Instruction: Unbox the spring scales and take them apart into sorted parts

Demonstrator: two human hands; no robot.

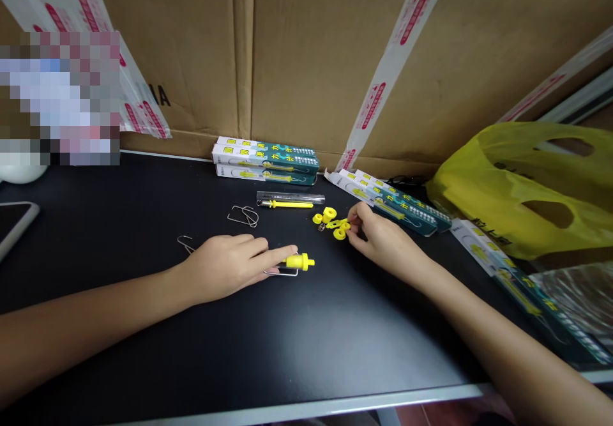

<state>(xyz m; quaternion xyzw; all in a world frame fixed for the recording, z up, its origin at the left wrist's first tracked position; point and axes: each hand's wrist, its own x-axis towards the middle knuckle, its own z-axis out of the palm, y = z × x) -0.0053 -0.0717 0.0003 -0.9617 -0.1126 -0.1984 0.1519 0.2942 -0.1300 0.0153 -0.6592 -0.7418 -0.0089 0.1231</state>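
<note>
My left hand [234,263] rests palm down over a tubular spring scale [297,261], fingers wrapped around its body. The scale's yellow end cap and a bent wire hook stick out past my fingertips; most of the tube is hidden. Another hook end [184,242] shows beyond my wrist. My right hand [380,237] has thumb and forefinger closed at a small flat yellow plastic piece [336,223], among loose yellow caps [329,213] and a tiny coil spring [322,227]. Whether the piece is lifted is unclear.
Wire hooks [244,216], a clear tube [290,197] and a yellow rod [292,205] lie behind my hands. Printed boxes [265,161] are stacked at the back, with more boxes [383,199] at right beside a yellow plastic bag [479,190]. A phone [14,225] lies far left.
</note>
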